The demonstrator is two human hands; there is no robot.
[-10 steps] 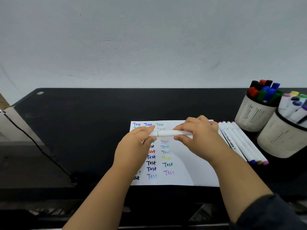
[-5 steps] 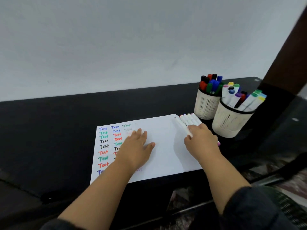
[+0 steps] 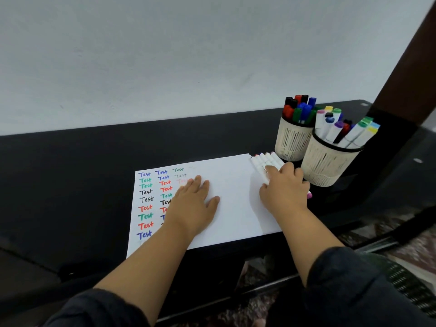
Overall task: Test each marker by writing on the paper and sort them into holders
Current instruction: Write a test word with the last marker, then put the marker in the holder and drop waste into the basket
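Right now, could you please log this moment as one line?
left hand: flat on paper | right hand: on loose markers | holders: both stocked

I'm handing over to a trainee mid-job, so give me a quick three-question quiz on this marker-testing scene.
1. True or false: the left hand lies flat on the paper.
2. What does the right hand rest on: A) the row of white markers, B) the far holder, C) the near holder?
3. Fill in: the word written repeatedly on the paper is ____.

Key: 1 true; 2 A; 3 Test.
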